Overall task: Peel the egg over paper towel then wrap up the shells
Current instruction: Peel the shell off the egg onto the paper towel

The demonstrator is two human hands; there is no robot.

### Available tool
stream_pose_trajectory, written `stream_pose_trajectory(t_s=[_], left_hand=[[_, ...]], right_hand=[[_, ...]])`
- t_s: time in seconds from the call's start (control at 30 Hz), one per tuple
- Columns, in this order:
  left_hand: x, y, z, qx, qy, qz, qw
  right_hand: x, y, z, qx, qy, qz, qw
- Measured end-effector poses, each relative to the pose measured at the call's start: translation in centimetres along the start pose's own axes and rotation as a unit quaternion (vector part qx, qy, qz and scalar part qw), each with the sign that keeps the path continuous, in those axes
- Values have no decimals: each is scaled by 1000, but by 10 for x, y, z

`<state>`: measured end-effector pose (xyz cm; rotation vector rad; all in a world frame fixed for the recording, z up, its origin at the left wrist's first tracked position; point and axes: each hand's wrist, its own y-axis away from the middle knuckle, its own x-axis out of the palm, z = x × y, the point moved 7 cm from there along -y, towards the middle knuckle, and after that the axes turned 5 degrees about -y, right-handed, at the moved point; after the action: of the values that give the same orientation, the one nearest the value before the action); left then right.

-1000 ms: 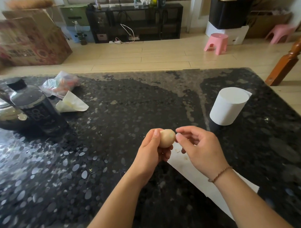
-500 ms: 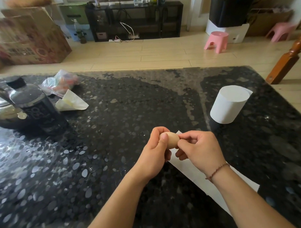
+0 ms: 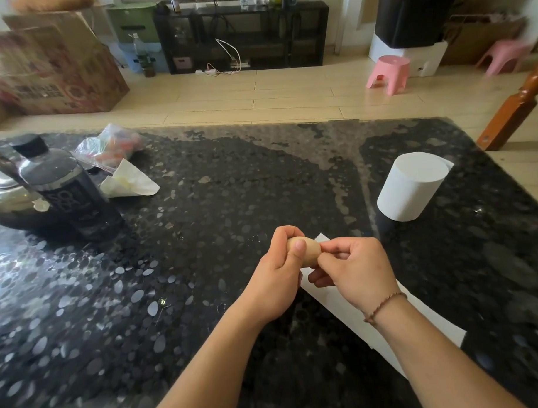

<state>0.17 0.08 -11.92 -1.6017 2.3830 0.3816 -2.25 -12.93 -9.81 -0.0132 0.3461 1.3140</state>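
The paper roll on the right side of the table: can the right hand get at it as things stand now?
Probably yes, but not at once. The table between the right hand and the paper roll looks bare, yet its fingers are pinching at the egg and must let go first.

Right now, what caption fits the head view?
Left hand holds egg, right hand picks its shell over paper towel.

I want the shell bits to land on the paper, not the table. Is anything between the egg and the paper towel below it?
Nothing visible is. The left hand holds the egg above the near end of the paper towel while the right hand pinches at its tip; only the curled fingers of both hands lie under the egg.
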Motion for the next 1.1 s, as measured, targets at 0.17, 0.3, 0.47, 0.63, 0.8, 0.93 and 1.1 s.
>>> stream_pose_trajectory(t_s=[0.17, 0.3, 0.47, 0.63, 0.8, 0.93, 1.1], left_hand=[[-5, -1, -2, -13, 70, -14, 997], [-10, -2, 3, -43, 125, -37, 991], [-14, -4, 15, -92, 206, -44, 973], [-8, -2, 19, -160, 300, -12, 940], [2, 1, 16, -173, 383, 70, 905], [5, 2, 14, -169, 369, 88, 910], [8, 2, 12, -155, 337, 88, 924]], right_hand=[[-3, -1, 1, -1, -66, 3, 998], [1, -1, 4, -3, -106, 23, 994], [0, -4, 4, 3, -180, 34, 983], [-15, -10, -4, -28, 62, -28, 997], [-15, -7, -7, -58, 272, -11, 961], [-15, -3, 11, -125, 155, -39, 979], [-2, 2, 15, -117, 34, 3, 993]])
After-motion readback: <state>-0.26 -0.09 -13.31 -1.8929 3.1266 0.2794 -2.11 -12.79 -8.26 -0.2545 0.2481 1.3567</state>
